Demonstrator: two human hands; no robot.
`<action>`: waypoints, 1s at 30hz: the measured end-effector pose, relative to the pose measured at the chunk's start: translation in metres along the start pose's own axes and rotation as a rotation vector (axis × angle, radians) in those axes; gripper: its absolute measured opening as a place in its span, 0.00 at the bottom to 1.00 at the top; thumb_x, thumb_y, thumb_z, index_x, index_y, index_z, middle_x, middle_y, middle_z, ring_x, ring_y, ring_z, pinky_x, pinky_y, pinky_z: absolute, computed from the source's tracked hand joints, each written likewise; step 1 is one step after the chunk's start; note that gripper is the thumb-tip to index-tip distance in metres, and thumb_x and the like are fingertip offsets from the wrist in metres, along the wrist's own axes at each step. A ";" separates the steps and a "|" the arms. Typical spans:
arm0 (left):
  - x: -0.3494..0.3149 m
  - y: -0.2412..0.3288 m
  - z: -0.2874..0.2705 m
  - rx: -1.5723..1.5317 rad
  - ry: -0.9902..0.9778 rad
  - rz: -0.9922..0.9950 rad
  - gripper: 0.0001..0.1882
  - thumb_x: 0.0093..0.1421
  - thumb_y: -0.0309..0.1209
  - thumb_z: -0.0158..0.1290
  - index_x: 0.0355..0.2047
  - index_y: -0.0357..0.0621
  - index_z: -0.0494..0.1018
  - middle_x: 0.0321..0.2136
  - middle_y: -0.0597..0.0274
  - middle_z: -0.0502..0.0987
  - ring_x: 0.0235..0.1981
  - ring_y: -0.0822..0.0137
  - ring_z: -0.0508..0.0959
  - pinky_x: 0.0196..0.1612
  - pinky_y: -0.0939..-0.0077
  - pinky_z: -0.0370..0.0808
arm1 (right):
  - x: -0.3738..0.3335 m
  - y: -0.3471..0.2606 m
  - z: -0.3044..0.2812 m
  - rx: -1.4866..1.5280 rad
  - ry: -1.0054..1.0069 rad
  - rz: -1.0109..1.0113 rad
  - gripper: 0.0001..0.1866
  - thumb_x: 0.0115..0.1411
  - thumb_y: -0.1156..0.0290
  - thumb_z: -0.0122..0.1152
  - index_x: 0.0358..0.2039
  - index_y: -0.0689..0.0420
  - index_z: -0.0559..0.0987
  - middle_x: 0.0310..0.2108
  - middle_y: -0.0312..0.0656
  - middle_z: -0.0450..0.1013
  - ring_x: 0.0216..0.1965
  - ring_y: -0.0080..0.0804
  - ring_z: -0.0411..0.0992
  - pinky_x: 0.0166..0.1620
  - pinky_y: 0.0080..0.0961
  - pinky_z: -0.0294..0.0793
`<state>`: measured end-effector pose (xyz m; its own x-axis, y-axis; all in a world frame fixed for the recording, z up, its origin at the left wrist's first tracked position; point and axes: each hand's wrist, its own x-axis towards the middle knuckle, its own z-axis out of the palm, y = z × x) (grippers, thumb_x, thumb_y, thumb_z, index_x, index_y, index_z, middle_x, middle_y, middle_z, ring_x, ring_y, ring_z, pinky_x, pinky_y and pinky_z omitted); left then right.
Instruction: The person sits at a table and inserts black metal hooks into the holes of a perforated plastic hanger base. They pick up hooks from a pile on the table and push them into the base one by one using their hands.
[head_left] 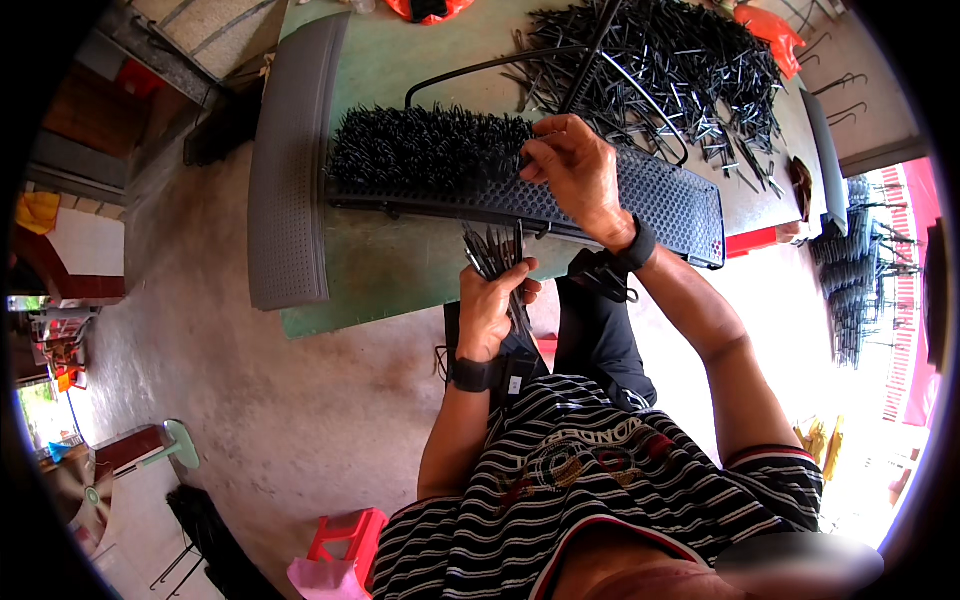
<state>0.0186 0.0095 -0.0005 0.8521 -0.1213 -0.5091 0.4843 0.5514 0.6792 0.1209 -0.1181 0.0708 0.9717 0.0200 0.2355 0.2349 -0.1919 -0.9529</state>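
Note:
A long black perforated board lies across the green table top. Its left part is densely filled with upright thin black sticks, while the holes on its right part show bare. My left hand is closed around a bundle of similar thin sticks, just off the board's near edge. Over the board, my right hand has its thumb and fingers pinched together beside the last filled rows. Whatever is between those fingertips blends into the dark sticks behind.
Behind the board lies a big heap of loose black sticks. A curved black metal rod frame rises over the board. Stacked grey perforated sheets overhang the table's left end. A red plastic stool stands on the floor, lower left.

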 end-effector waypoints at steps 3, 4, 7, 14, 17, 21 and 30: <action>-0.003 0.002 0.003 -0.002 0.020 0.003 0.11 0.52 0.20 0.55 0.37 0.34 0.72 0.28 0.52 0.78 0.18 0.67 0.75 0.19 0.76 0.71 | -0.002 0.010 0.006 -0.111 -0.006 -0.068 0.07 0.56 0.77 0.55 0.36 0.62 0.71 0.26 0.44 0.76 0.25 0.27 0.77 0.27 0.19 0.74; -0.003 0.002 0.002 0.000 0.022 0.006 0.10 0.52 0.20 0.55 0.37 0.34 0.72 0.28 0.52 0.78 0.18 0.67 0.75 0.19 0.76 0.71 | -0.003 0.011 0.008 -0.128 -0.012 -0.071 0.07 0.56 0.77 0.56 0.36 0.62 0.71 0.27 0.44 0.76 0.26 0.27 0.77 0.27 0.19 0.74; -0.003 0.003 0.001 0.003 0.025 0.016 0.10 0.52 0.20 0.55 0.37 0.34 0.72 0.28 0.52 0.78 0.18 0.67 0.75 0.19 0.76 0.71 | -0.003 0.018 0.014 -0.152 -0.029 -0.089 0.07 0.56 0.76 0.56 0.36 0.61 0.71 0.26 0.45 0.76 0.26 0.29 0.77 0.27 0.21 0.74; -0.004 0.002 -0.001 0.044 0.032 0.017 0.09 0.53 0.21 0.55 0.36 0.33 0.73 0.28 0.53 0.78 0.18 0.69 0.75 0.19 0.78 0.70 | 0.008 0.028 0.014 -0.616 -0.223 -0.560 0.04 0.52 0.76 0.58 0.30 0.60 0.76 0.26 0.42 0.72 0.25 0.38 0.73 0.27 0.29 0.72; -0.004 0.001 -0.001 0.095 0.026 0.027 0.07 0.53 0.22 0.56 0.33 0.33 0.73 0.27 0.54 0.78 0.18 0.69 0.75 0.18 0.79 0.70 | 0.007 0.015 0.017 -0.645 -0.239 -0.493 0.05 0.51 0.73 0.60 0.29 0.59 0.78 0.27 0.42 0.71 0.27 0.43 0.72 0.29 0.33 0.72; -0.001 -0.005 -0.005 0.144 -0.060 0.085 0.06 0.53 0.24 0.56 0.31 0.34 0.73 0.26 0.56 0.78 0.17 0.70 0.75 0.18 0.80 0.70 | -0.001 -0.002 0.016 -0.415 -0.554 -0.191 0.08 0.50 0.70 0.62 0.29 0.61 0.78 0.25 0.41 0.75 0.24 0.30 0.73 0.28 0.27 0.71; 0.000 -0.008 0.000 0.188 -0.086 0.026 0.08 0.53 0.24 0.56 0.33 0.35 0.71 0.25 0.57 0.78 0.17 0.71 0.75 0.18 0.81 0.69 | 0.003 -0.004 0.005 0.116 -0.111 0.136 0.06 0.56 0.75 0.54 0.30 0.66 0.75 0.22 0.40 0.75 0.21 0.23 0.75 0.24 0.19 0.73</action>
<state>0.0148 0.0049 -0.0061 0.8748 -0.1832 -0.4484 0.4833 0.3928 0.7824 0.1228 -0.1122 0.0743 0.9900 0.1113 0.0862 0.0960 -0.0862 -0.9916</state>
